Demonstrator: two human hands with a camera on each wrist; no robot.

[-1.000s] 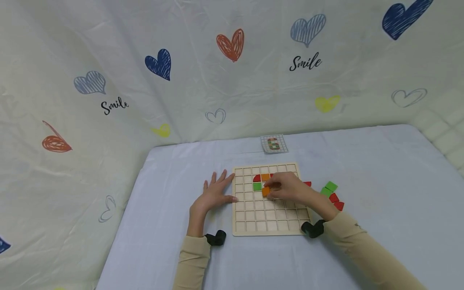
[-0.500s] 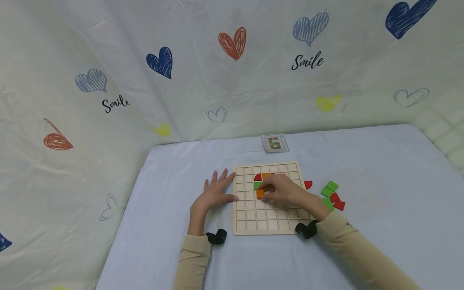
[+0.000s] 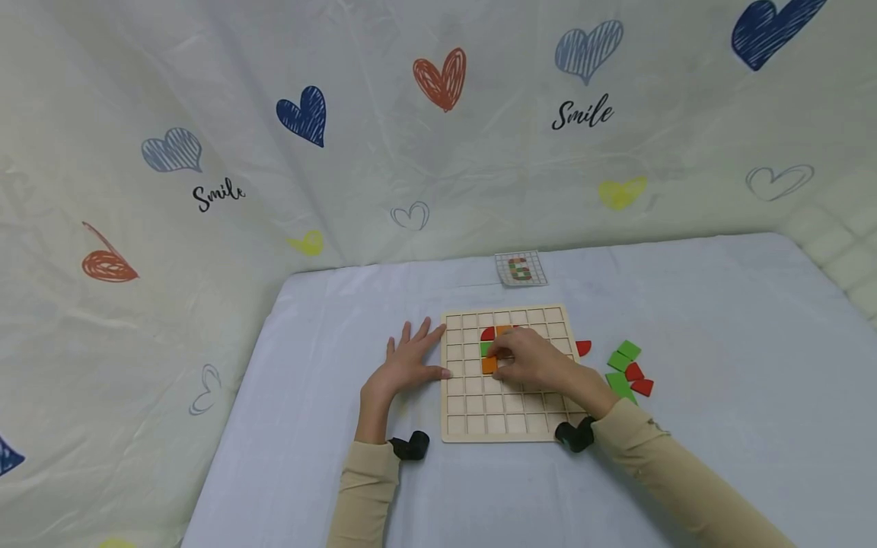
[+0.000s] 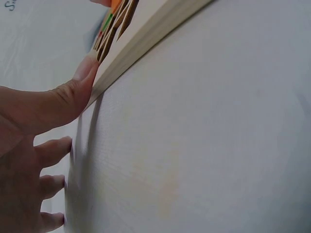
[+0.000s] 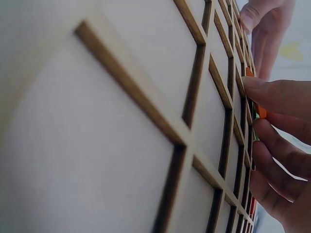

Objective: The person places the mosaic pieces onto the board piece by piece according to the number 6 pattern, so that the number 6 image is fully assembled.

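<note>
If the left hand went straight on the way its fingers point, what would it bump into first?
Most likely the wooden grid board: the left hand touches its left edge with the thumb, and the index finger aims across its upper-left corner. Whether the other fingers would clear it is hard to judge.

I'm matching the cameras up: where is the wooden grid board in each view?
Head: the wooden grid board lies just right of and below centre.
Left wrist: at the top, its edge slanting.
Right wrist: filling the left and middle.
Shared landmark: the left hand, thumb at the board's edge.
</note>
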